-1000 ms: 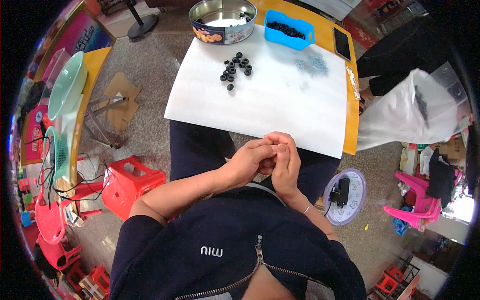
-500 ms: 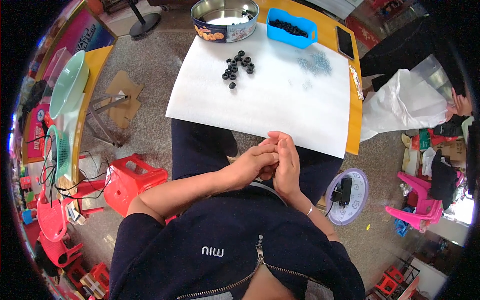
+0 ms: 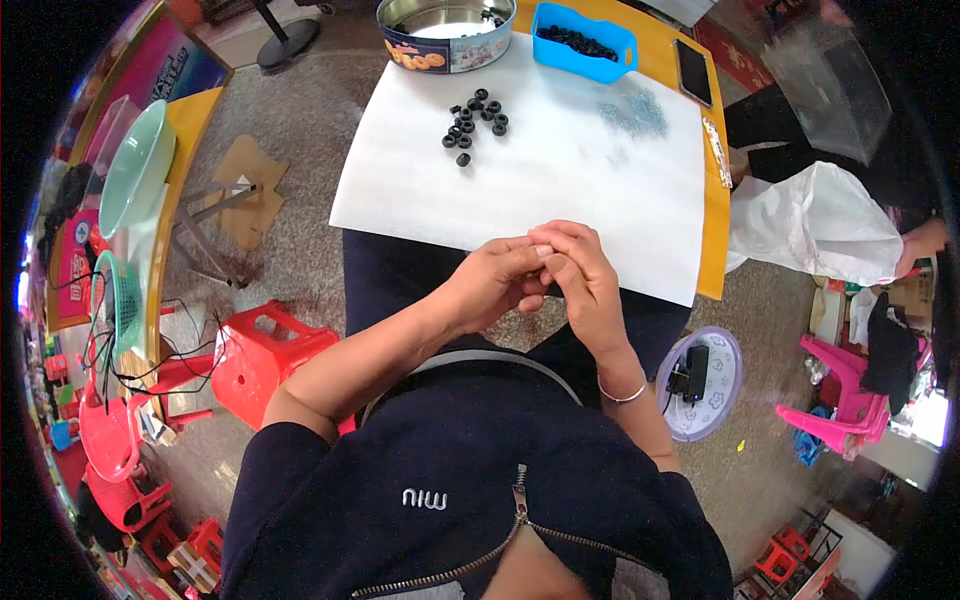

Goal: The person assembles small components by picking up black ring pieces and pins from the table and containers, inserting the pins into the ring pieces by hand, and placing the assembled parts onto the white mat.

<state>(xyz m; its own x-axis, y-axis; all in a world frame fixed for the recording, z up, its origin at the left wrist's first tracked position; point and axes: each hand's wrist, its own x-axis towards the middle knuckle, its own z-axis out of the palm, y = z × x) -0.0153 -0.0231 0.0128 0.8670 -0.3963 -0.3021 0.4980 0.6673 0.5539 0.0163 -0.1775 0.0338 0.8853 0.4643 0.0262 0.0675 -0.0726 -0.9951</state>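
Just over the near edge of the white sheet (image 3: 400,195), my two hands meet with their fingertips together. My left hand (image 3: 500,283) is closed, thumb and fingers pressed toward the other hand. Bent over those fingertips, my right hand (image 3: 592,285) is also closed. Whatever is pinched between them is hidden or too small to name. Farther up the sheet lies a loose group of small black ring-shaped parts (image 3: 466,126). To their right is a scatter of tiny pale-blue pieces (image 3: 637,116).
At the sheet's far edge stand a round tin (image 3: 450,54) and a blue basket (image 3: 570,65) of black parts. A phone (image 3: 692,73) lies far right on the table. Beyond the right edge, a person's hand (image 3: 922,242) is by a white sack (image 3: 815,222). A red stool (image 3: 270,362) stands left.
Both hands have moved forward to the sheet's near edge, still together. At the right, a clear plastic container has risen and the white sack has shifted.
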